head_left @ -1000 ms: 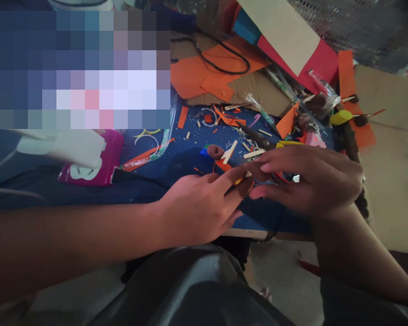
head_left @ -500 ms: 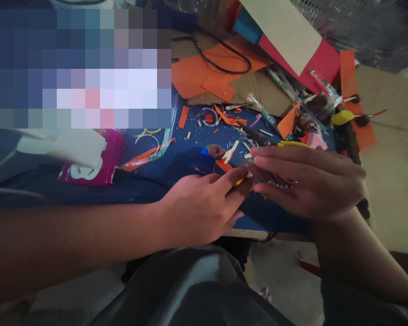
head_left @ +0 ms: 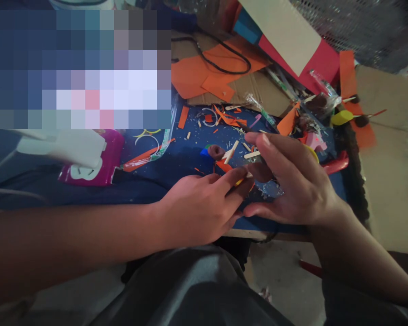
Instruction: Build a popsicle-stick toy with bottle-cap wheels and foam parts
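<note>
My left hand (head_left: 207, 206) is closed, its fingertips pinched on a small stick whose pale tip shows; a brown lump (head_left: 260, 172) sits at its end. My right hand (head_left: 292, 181) is spread just right of the lump, fingers apart and thumb low, holding nothing. A brown piece with a hole (head_left: 216, 152), beside blue and green bits, lies on the blue table top beyond my left hand. Pale wooden sticks (head_left: 231, 152) rest next to it. Something yellow shows partly under my left fingers.
Orange paper (head_left: 190, 72), a black cable (head_left: 221, 68) and cardboard (head_left: 391, 167) lie around the work area. A magenta power strip (head_left: 115, 154) with a white plug (head_left: 71, 147) is at left. Scraps litter the blue table (head_left: 149, 181); a red-handled item (head_left: 338, 164) is at right.
My right hand has opened, with its fingers lifted and its thumb lowered away from the brown lump. My left hand has stayed nearly still.
</note>
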Demonstrator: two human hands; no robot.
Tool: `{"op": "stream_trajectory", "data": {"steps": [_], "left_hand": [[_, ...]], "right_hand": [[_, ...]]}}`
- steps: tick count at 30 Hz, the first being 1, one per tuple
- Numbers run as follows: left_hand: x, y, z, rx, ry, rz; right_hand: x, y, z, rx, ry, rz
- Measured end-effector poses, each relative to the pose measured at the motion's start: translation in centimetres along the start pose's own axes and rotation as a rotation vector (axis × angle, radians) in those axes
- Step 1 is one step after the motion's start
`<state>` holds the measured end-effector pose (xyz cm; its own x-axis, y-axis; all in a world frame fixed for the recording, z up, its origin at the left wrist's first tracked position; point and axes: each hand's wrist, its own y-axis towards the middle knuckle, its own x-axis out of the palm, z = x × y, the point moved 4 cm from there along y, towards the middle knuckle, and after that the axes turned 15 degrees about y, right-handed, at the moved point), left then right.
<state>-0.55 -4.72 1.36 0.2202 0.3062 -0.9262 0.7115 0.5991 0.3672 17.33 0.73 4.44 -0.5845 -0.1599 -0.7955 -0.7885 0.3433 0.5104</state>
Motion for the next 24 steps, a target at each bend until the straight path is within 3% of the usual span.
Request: {"op": "stream_trajectory", "data": {"steps": [7, 17, 24], "left_hand": [[0.2, -0.2, -0.1, -0.011, -0.046, -0.084], [0.3, -0.1, -0.1, -0.002, -0.033, -0.04], [0.3, 0.0, -0.1, -0.013, -0.047, -0.094]], "right_hand": [[0.8, 0.2, -0.1, 0.003, 0.059, -0.016], [1.2, 0.2, -0.2, 0.006, 0.071, -0.14], [0.1, 0.5, -0.2, 0.004, 0.104, -0.018]]}}
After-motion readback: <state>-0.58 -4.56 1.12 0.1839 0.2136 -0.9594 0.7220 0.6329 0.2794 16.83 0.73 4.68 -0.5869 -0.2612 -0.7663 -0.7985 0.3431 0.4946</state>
